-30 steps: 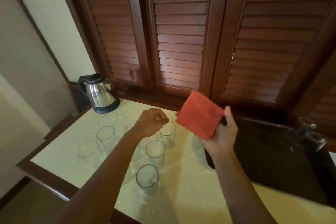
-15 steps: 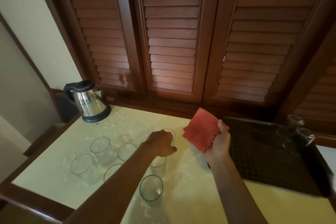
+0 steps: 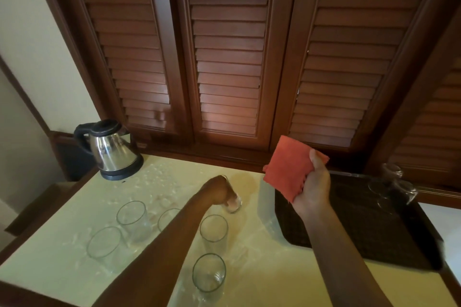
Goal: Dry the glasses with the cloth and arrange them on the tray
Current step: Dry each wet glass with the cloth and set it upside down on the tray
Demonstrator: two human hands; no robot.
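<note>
So your left hand (image 3: 217,190) is wrapped around the glass (image 3: 233,203) that stands farthest back in the bunch, the one closest to the tray (image 3: 354,239); fingers curl round its upper part, and only the bottom end of it shows below your hand, so I can't tell whether it's off the counter (image 3: 262,279) or not. Your right hand (image 3: 313,188) is up over the tray's near-left corner, pinching the folded orange cloth (image 3: 290,166) with the thumb across the front and the fingers behind. The two hands are apart, with bare counter between them. Five more glasses stand upright on the counter, all on the far side of your left arm from the tray or right by it: one (image 3: 213,232) just beside the forearm, one (image 3: 209,274) closer to you than that, one (image 3: 169,218) half hidden behind the arm, and two (image 3: 131,217) (image 3: 104,244) well away from the tray. On the tray's back right corner there are a couple of clear glasses (image 3: 396,185), too blurred to say how they're lying. The kettle (image 3: 111,149) sits at the back of the counter, well apart from the tray, and the counter looks wet with droplets.
</note>
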